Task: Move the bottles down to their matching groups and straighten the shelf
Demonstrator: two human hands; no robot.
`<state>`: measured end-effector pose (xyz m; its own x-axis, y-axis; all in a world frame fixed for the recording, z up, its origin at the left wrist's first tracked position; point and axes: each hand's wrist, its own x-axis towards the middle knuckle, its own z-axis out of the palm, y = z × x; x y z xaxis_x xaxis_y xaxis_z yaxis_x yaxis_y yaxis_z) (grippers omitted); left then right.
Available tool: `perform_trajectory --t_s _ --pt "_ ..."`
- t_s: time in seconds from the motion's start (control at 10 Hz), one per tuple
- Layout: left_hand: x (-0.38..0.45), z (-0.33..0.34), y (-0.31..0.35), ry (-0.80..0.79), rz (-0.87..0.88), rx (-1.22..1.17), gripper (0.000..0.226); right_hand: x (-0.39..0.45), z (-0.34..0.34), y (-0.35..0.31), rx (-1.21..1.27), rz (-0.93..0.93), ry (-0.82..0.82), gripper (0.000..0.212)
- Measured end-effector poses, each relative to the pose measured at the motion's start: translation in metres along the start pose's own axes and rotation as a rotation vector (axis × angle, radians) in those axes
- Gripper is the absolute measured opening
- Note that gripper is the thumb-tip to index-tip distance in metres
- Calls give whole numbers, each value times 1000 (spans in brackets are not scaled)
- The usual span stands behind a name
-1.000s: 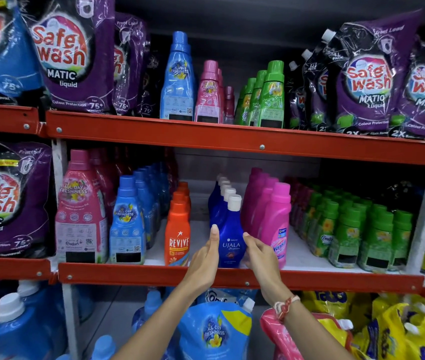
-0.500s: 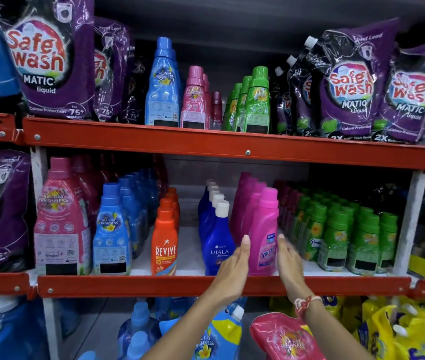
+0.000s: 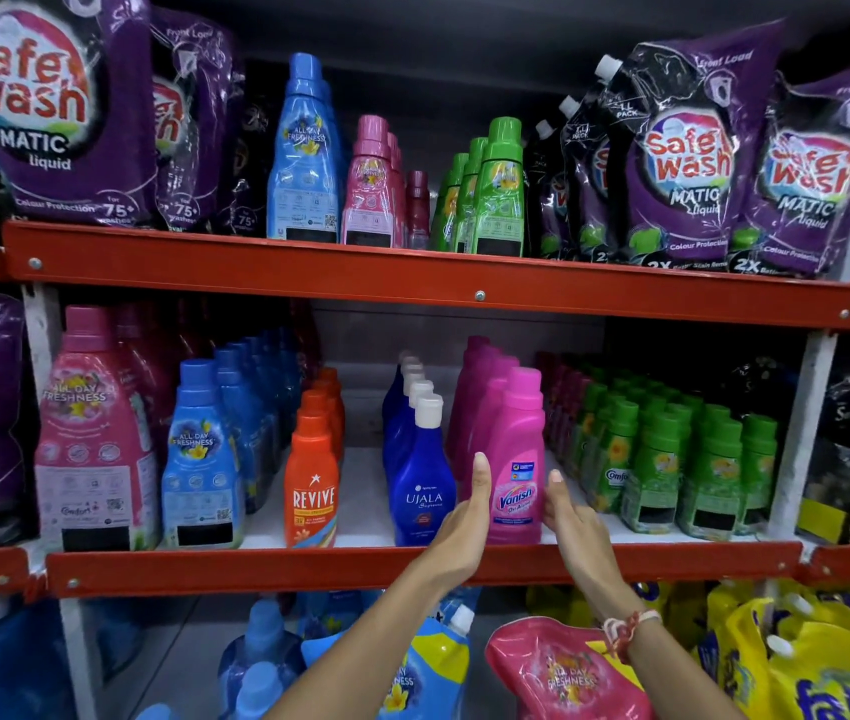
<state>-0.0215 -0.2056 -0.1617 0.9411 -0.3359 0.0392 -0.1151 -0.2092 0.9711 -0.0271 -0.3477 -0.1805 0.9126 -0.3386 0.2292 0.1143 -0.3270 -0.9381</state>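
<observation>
1. The left hand (image 3: 464,517) is flat and open against the left flank of the front pink Vanish bottle (image 3: 515,459), and the right hand (image 3: 565,511) is open too, its fingertips (image 3: 555,478) at the bottle's right flank. Neither grip is closed around it; the palms bracket the bottle as if squaring it up.
2. That bottle stands upright at the front edge of the middle shelf (image 3: 412,566), heading a row of pink bottles running back toward the rear.
3. Just beside it on the left stands the blue Ujala bottle (image 3: 420,491), first in its own file, and further left the orange Revive bottle (image 3: 312,491) with a bare strip of shelf between the two.
4. To the right, the green Comfort bottles (image 3: 672,470) are packed several rows wide, near the right post.
5. On the upper shelf (image 3: 412,278) a tall blue All Day Freshness bottle (image 3: 305,153), some pink bottles (image 3: 371,184), a small maroon bottle (image 3: 417,210) and three green bottles (image 3: 495,189) sit between purple Safe Wash pouches (image 3: 688,163).
6. My judgement: the middle shelf's central rows look largely tidy, but those upper bottles match groups below and seem yet to be brought down, so most of the moving remains.
</observation>
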Motion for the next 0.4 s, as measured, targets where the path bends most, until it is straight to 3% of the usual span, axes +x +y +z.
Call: perform_trajectory --t_s 0.2,0.3,0.4 --pt "2 -2 -9 -57 38 91 104 -3 -5 -1 -51 -39 -65 43" --pt "1 -5 -18 61 177 229 75 0 -9 -3 -137 -90 -72 37" --pt "-8 -21 -9 309 484 252 51 8 -21 -21 -103 -229 88 29"
